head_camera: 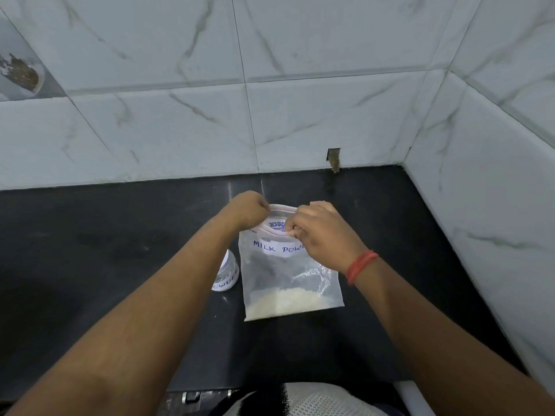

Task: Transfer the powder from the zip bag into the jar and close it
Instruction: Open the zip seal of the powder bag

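Observation:
A clear zip bag [288, 280] with a white label reading "MILK POW…" stands on the black counter [105, 250]. Pale powder [288, 304] lies in its bottom. Its pink zip mouth is pulled apart at the top. My left hand [250, 210] pinches the far left side of the zip strip. My right hand [318, 232] pinches the near right side of it. A clear jar [226, 274] with a white label stands just left of the bag, partly hidden behind my left forearm; its top and any lid are not visible.
Marble-patterned tiled walls rise behind the counter [270, 115] and along the right side [480, 220]. A small hole [334, 159] sits in the back wall's base. The counter's front edge runs close to my body.

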